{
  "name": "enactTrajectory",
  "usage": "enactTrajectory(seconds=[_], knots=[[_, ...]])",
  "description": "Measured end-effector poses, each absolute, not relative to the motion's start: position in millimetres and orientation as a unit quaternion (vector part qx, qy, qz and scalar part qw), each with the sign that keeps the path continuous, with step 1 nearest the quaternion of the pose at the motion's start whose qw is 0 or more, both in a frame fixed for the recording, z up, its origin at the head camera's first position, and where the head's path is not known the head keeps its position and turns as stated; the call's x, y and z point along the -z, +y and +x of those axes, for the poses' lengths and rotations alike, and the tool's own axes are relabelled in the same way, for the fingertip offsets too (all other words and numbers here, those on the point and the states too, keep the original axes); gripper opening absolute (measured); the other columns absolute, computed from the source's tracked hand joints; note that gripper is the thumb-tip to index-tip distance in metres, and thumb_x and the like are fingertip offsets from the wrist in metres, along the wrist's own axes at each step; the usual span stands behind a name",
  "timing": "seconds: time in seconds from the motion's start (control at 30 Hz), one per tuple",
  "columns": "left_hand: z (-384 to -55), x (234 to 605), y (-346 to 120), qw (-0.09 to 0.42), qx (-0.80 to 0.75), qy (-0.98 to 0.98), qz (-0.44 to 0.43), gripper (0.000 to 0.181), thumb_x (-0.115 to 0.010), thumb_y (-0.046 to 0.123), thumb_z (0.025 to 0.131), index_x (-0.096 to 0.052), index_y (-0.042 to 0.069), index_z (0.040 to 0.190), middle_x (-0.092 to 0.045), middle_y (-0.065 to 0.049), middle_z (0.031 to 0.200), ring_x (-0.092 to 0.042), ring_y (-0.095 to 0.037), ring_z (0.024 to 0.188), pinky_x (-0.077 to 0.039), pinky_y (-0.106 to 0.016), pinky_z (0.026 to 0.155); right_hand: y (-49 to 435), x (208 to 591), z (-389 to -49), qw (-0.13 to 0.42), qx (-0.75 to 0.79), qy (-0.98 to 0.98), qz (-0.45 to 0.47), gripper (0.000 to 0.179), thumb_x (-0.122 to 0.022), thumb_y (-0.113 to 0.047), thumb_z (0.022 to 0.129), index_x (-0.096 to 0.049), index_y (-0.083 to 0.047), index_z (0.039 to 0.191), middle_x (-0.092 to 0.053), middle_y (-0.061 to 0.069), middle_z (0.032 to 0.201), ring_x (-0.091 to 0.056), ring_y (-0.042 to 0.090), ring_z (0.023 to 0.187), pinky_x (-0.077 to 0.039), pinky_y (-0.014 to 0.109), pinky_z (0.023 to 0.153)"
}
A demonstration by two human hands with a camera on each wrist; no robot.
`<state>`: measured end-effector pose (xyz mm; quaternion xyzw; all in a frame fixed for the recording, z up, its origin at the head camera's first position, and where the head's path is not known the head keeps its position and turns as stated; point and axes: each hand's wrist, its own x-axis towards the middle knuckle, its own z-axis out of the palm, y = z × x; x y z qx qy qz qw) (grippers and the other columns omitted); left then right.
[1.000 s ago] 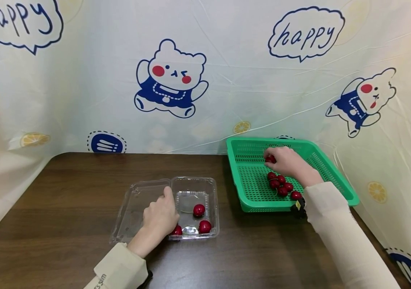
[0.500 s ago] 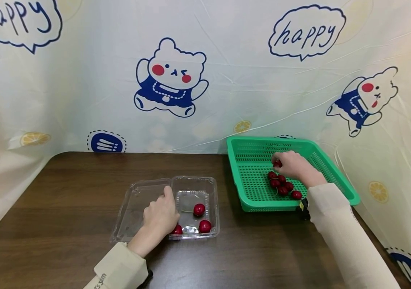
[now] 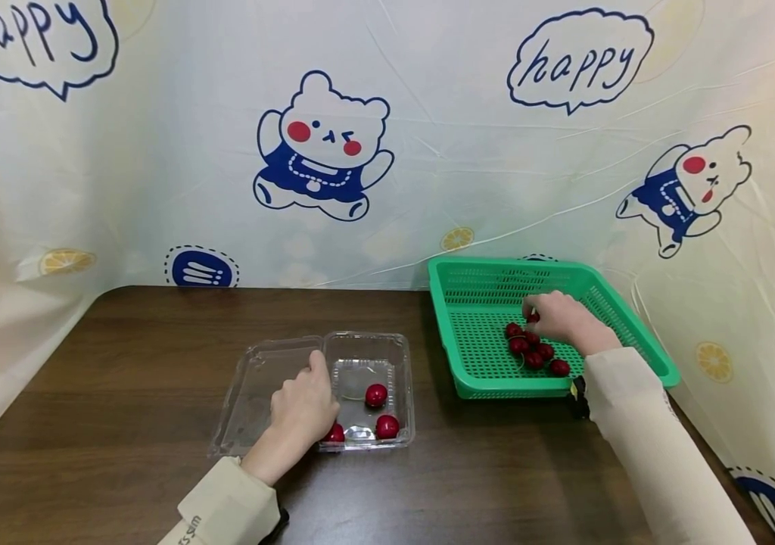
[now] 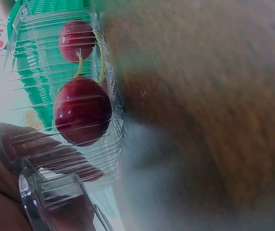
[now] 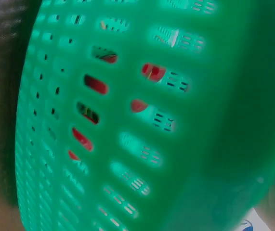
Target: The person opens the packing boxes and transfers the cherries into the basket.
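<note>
- The green mesh basket (image 3: pixel 476 344) is set at the far right corner of the table (image 3: pixel 122 424), with a cluster of stemmed cherries (image 3: pixel 533 359) held towards its near edge.
- At the cluster's far end, one cherry (image 3: pixel 533 316) is pinched between the bent fingers of the right hand (image 3: pixel 561 314).
- Three cherries are contained in the clear clamshell box (image 3: pixel 360 348), two by its near edge, one farther back.
- The left hand (image 3: pixel 302 405) is rested at the box's hinge, index finger straight; whether anything is gripped cannot be told.
</note>
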<state>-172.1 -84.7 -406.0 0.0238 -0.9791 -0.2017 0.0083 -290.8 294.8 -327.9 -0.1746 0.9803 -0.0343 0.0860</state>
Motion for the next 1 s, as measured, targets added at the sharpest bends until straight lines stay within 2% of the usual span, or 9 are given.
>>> enactTrajectory(seconds=[0.3, 0.63, 1.0], knots=[[-171, 406, -86, 0.01, 0.203, -0.979, 0.022, 0.035, -0.062, 0.01, 0.08, -0.041, 0.001, 0.105, -0.061, -0.015, 0.078, -0.062, -0.038, 0.063, -0.046, -0.048, 0.053, 299, 335, -291, 0.117, 0.024, 0.98, -0.161, 0.019, -0.065, -0.012, 0.092, -0.063, -0.002, 0.107, -0.064, 0.01, 0.084, -0.052, 0.019, 0.065, -0.043, 0.033, 0.061], [-171, 406, -86, 0.007, 0.205, -0.979, 0.022, 0.035, -0.063, 0.01, 0.08, -0.041, 0.001, 0.105, -0.061, -0.015, 0.078, -0.062, -0.038, 0.063, -0.046, -0.048, 0.053, 302, 339, -292, 0.116, 0.016, 0.979, -0.167, 0.021, -0.066, -0.013, 0.091, -0.065, -0.001, 0.109, -0.066, 0.012, 0.089, -0.053, 0.019, 0.067, -0.047, 0.036, 0.065], [-171, 406, -86, 0.009, 0.207, -0.978, 0.022, 0.033, -0.061, 0.009, 0.08, -0.041, 0.001, 0.105, -0.061, -0.015, 0.078, -0.062, -0.038, 0.063, -0.046, -0.048, 0.053, 302, 343, -291, 0.121, 0.028, 0.978, -0.165, 0.022, -0.065, -0.014, 0.092, -0.063, -0.001, 0.11, -0.066, 0.012, 0.087, -0.054, 0.017, 0.064, -0.048, 0.036, 0.065]])
